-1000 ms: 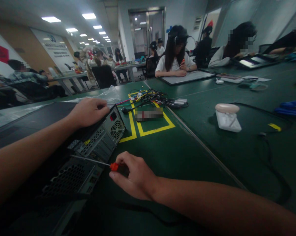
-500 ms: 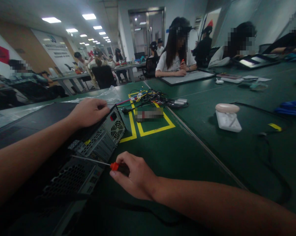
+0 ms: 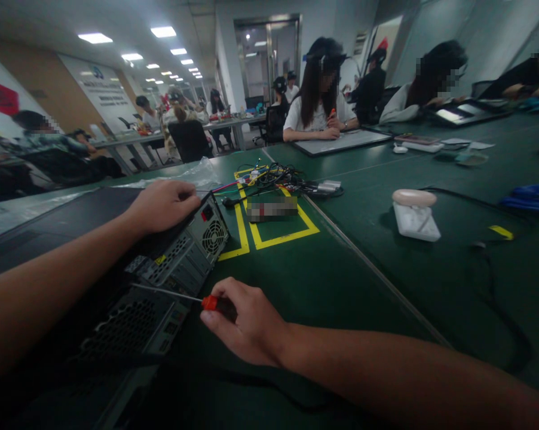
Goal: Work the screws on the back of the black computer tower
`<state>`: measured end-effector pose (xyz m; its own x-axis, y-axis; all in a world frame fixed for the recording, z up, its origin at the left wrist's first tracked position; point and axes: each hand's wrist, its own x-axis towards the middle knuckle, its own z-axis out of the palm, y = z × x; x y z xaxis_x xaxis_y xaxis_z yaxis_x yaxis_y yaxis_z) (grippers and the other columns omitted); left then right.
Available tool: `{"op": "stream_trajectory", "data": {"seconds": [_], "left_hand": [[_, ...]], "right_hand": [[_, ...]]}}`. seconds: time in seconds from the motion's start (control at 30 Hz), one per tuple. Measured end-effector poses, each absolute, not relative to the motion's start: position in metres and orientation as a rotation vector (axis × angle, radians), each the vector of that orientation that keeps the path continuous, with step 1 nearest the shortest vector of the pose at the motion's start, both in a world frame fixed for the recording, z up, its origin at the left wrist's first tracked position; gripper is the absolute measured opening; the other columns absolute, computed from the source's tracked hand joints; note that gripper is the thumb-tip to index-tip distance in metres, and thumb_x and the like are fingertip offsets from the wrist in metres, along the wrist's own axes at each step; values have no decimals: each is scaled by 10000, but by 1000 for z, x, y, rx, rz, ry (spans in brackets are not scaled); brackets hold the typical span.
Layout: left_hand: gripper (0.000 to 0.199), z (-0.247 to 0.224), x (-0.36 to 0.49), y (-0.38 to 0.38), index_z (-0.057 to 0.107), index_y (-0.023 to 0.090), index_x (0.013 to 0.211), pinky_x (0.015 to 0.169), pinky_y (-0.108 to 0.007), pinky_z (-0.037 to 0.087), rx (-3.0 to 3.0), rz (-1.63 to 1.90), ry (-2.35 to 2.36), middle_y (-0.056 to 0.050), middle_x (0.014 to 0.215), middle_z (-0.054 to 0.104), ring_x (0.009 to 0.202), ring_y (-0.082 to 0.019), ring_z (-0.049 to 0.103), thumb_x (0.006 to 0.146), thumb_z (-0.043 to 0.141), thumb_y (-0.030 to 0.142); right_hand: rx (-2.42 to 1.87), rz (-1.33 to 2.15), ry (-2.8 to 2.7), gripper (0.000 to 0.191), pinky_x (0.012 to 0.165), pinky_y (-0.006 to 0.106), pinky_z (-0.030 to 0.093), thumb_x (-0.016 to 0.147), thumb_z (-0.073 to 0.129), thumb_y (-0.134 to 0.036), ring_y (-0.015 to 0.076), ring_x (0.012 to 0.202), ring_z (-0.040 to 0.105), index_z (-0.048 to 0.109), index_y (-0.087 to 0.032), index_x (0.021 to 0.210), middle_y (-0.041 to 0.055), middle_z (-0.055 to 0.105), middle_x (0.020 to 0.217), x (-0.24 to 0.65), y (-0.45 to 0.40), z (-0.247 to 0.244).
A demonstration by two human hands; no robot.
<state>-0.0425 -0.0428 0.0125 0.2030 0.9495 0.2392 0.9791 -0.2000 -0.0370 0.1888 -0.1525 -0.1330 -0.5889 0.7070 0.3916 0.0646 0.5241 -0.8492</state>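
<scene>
A dark computer case (image 3: pixel 94 210) lies at the left, its grey rear panel (image 3: pixel 189 258) with vents and a round fan grille facing right. Over its top, my left hand (image 3: pixel 164 205) presses down with curled fingers, gripping near the rear edge; some fingertips are hidden. My right hand (image 3: pixel 249 319) is closed around the handle of a screwdriver (image 3: pixel 210 303), orange at the front and dark behind. Its thin shaft points left to the rear panel, where the tip is too dark to make out.
Beyond the case, tangled cables (image 3: pixel 278 177) lie by yellow tape (image 3: pixel 287 239) on the green table (image 3: pixel 341 286). A blurred-out item (image 3: pixel 272 208) sits inside the tape. At right are a white box with a pinkish lid (image 3: pixel 415 218) and a black strap (image 3: pixel 493 280). Co-workers sit opposite.
My right hand and the screwdriver have shifted very slightly, with a little more of the handle showing. My left hand and the case stay in place.
</scene>
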Motion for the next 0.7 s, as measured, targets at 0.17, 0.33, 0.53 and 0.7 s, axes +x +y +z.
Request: {"op": "stream_trajectory", "data": {"seconds": [0.17, 0.33, 0.53, 0.7], "left_hand": [[322, 14, -41, -44, 492, 251, 682, 668, -357, 318, -2302, -238, -1861, -31, 694, 512, 679, -211, 501, 928, 409, 441], [326, 14, -43, -44, 473, 256, 670, 671, -362, 310, -2309, -253, -1849, -32, 692, 499, 674, -211, 494, 929, 411, 445], [316, 13, -44, -43, 491, 260, 683, 687, -371, 305, -2319, -261, -1866, -37, 701, 515, 683, -223, 504, 928, 413, 443], [313, 13, -42, -44, 488, 262, 679, 690, -375, 299, -2313, -264, -1872, -42, 702, 519, 680, -225, 496, 924, 411, 441]], "right_hand": [[-621, 1010, -2046, 179, 797, 313, 517, 1040, 636, -402, 179, 815, 628, 624, -227, 1069, 19, 679, 931, 190, -152, -131], [-606, 992, -2065, 214, 802, 307, 522, 1079, 580, -414, 181, 837, 644, 658, -216, 1060, 38, 697, 947, 189, -152, -132], [-580, 1038, -2025, 265, 799, 338, 543, 1007, 657, -448, 197, 833, 653, 606, -223, 1138, 42, 701, 982, 189, -151, -133], [-633, 1035, -2028, 231, 750, 333, 529, 964, 686, -404, 180, 748, 597, 561, -244, 1073, 13, 668, 918, 189, -152, -135]]}}
